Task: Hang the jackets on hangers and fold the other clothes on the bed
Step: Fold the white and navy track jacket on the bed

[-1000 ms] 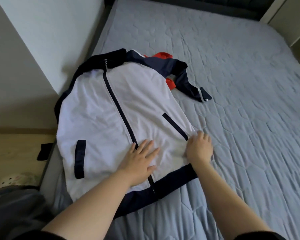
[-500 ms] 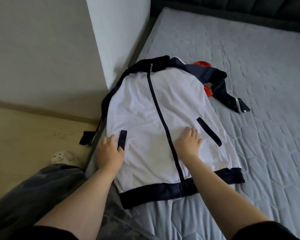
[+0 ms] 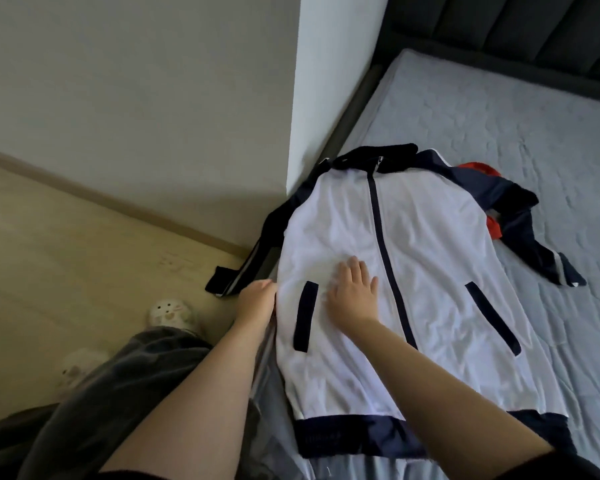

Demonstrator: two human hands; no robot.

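A white zip jacket (image 3: 430,271) with navy collar, hem and pocket trims lies face up at the left edge of the bed (image 3: 499,116). Its left sleeve (image 3: 257,251) hangs off the bed toward the floor, and its right sleeve (image 3: 534,251), navy with red patches, lies crumpled on the mattress. My right hand (image 3: 352,294) rests flat with spread fingers on the white front, between the left pocket trim and the zip. My left hand (image 3: 257,299) is at the jacket's left side edge; its fingertips are hidden by the cloth. No hanger is in view.
A white wall corner (image 3: 326,81) juts out beside the bed's left edge. Wooden floor (image 3: 66,254) lies to the left, with my light slippers (image 3: 172,311) and grey trouser legs (image 3: 118,375). A dark padded headboard (image 3: 499,26) runs along the top.
My view has swung left. My right hand slid across the zip to the jacket's left half. My left hand moved off the pocket trim to the jacket's left side edge.
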